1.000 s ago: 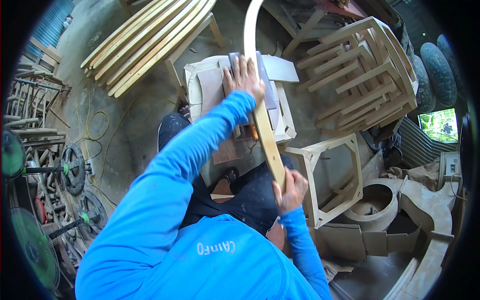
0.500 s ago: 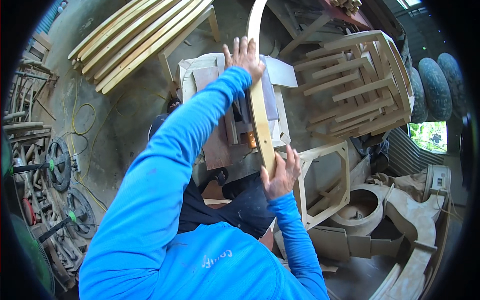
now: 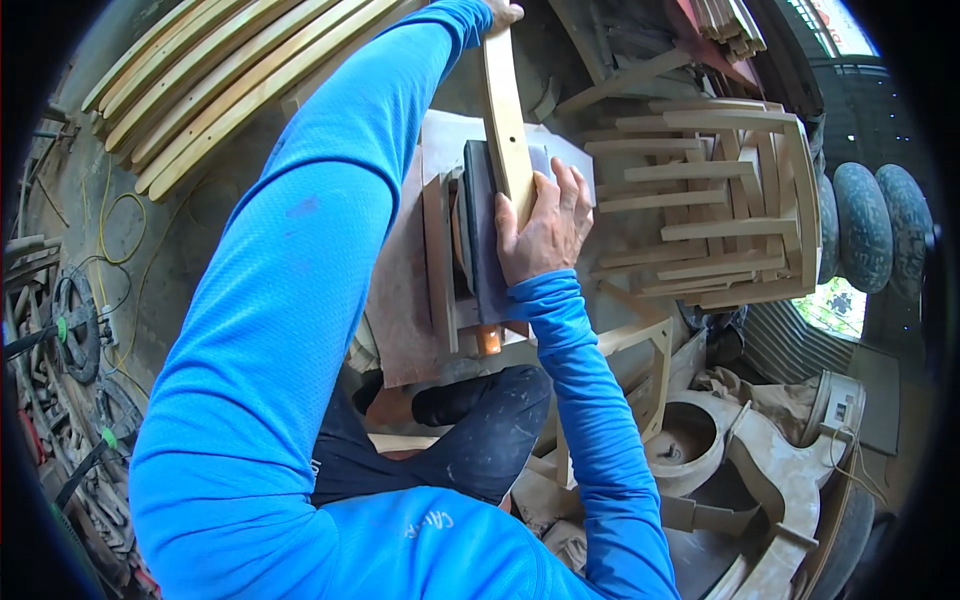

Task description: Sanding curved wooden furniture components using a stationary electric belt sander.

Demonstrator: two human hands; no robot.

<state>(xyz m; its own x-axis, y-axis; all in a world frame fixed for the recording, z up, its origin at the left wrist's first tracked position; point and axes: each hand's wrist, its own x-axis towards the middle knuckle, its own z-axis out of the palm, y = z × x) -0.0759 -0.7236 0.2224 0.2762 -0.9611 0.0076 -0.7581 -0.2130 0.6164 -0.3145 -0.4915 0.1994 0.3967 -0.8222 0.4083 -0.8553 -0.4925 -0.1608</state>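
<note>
My right hand [image 3: 548, 225] is closed round the near end of a long, pale, curved wooden slat [image 3: 510, 130], thumb on its left side and fingers on its right. A small dark hole shows in the slat. My left hand [image 3: 503, 14], partly cut off by the top edge, grips the slat farther away. The slat's near end lies over a dark grey flat band [image 3: 482, 225], which looks like a sanding belt, set in a wooden stand [image 3: 440, 260]. An orange piece [image 3: 489, 339] sits below the band's near end.
Several curved slats [image 3: 235, 95] are stacked at the far left. A pile of wooden frames [image 3: 735, 200] stands at right, with black rubber tubes [image 3: 865, 225] beyond. A dusty machine housing [image 3: 780, 460] is at the lower right. A yellow cord [image 3: 120, 235] runs over the floor.
Both hands and the slat have moved away from me. The slat's near end now lies over the dark band instead of reaching past it toward my knees. The view has shifted slightly.
</note>
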